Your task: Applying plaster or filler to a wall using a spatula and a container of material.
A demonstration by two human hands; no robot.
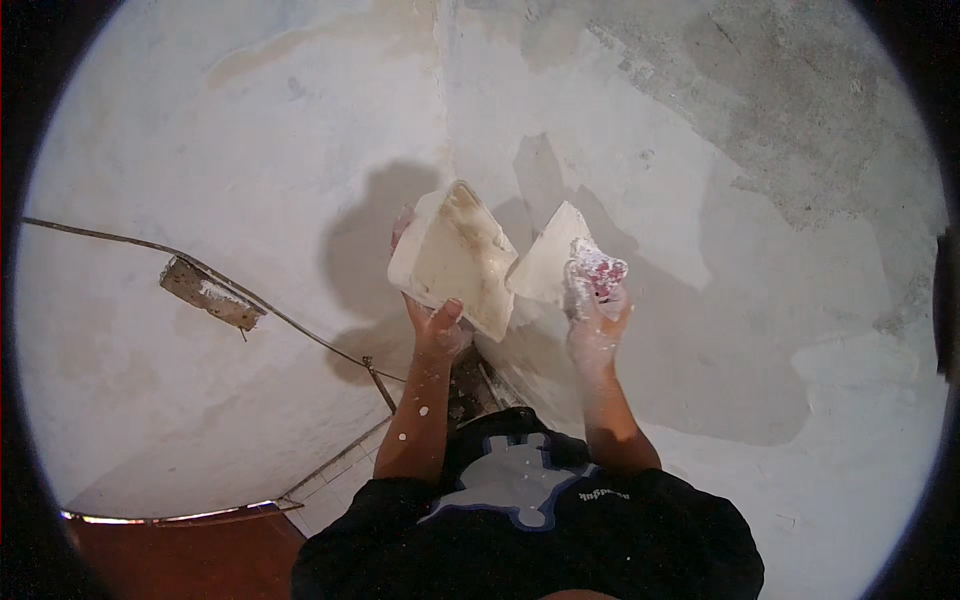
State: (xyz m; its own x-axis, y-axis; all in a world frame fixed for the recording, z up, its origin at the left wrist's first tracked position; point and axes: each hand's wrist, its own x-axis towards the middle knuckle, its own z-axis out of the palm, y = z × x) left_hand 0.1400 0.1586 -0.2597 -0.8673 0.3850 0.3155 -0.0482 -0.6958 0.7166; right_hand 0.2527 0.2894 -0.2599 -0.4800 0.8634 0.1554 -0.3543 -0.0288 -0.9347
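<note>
Left hand: your left hand (437, 330) is closed on the lower edge of the plaster board (455, 258), thumb on its face, fingers behind.
Right hand: your right hand (596, 305) is wrapped tight around the putty-caked handle of the trowel (548, 265).
Where they are: both are held up before the wall corner (445, 120); the trowel's blade tip touches the board's right edge.
Board handling: it looks stiff, flat and fairly light, but the wet coat probably makes it slippery, so keep your grip on the bare rim.
Trowel handling: the blade looks thin and springy; hold it by the handle only.
Surroundings: patchy plastered walls and a thin pipe (250, 295) at left.
</note>
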